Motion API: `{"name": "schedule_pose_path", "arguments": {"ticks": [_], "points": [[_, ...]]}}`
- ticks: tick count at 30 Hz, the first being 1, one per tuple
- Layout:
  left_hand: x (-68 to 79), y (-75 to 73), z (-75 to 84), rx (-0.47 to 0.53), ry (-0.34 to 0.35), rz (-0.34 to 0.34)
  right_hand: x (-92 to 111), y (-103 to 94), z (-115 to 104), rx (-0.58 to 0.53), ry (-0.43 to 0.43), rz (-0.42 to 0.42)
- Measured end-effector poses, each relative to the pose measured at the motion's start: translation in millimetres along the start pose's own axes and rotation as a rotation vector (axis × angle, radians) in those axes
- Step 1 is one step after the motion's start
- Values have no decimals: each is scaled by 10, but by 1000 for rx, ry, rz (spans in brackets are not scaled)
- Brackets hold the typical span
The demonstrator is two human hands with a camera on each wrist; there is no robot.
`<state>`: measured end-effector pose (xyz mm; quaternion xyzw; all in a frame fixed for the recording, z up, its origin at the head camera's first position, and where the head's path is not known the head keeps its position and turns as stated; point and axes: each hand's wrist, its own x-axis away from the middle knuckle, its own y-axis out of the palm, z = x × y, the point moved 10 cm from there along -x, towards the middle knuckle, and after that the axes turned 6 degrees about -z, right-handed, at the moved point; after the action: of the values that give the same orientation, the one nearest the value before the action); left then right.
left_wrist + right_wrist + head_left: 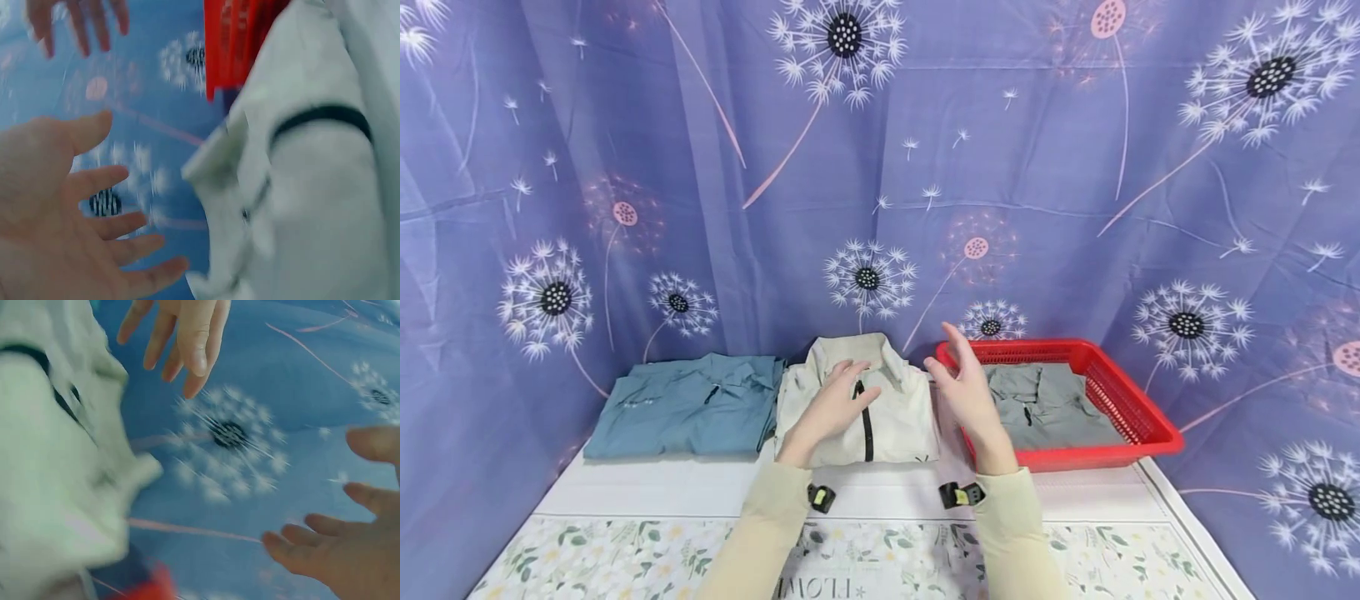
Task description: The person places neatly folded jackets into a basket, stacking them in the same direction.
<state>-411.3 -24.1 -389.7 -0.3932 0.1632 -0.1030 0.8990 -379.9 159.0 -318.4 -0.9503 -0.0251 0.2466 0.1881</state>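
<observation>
Grey shirt [1060, 417] is already lying in the red basket [1097, 457]; white shirt [902, 425] and blue shirt [677, 421] are seemingly waiting, left hand [831, 406] and right hand [967, 398] hovering open-fingered, gripping nothing.

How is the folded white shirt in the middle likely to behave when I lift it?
The white shirt will probably sag, as its collar opens in soft, uneven bends. It may unfold if lifted by one edge, since no band or clip shows around it. It seems unlikely to roll, because it lies broad and flat.
</observation>
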Motion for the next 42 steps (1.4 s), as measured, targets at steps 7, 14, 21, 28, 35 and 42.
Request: {"name": "schedule_pose_path", "arguments": {"ticks": [7,14,21,28,35,42], "points": [[248,-107,-546,15,-122,17,98,399,482,37,85,38],[347,-172,-884,-58,-273,61,176,544,954,147,210,56],[410,-27,-1130,-3,-358,-48,290,670,1363,180,392,4],[443,-23,-1242,-1,-409,-60,360,746,1529,-57,444,-43],[416,-67,-1264,49,-302,-67,407,781,1588,-145,459,-118],[483,9,-1529,548,-313,-100,415,769,1649,-178,492,-100]]}}
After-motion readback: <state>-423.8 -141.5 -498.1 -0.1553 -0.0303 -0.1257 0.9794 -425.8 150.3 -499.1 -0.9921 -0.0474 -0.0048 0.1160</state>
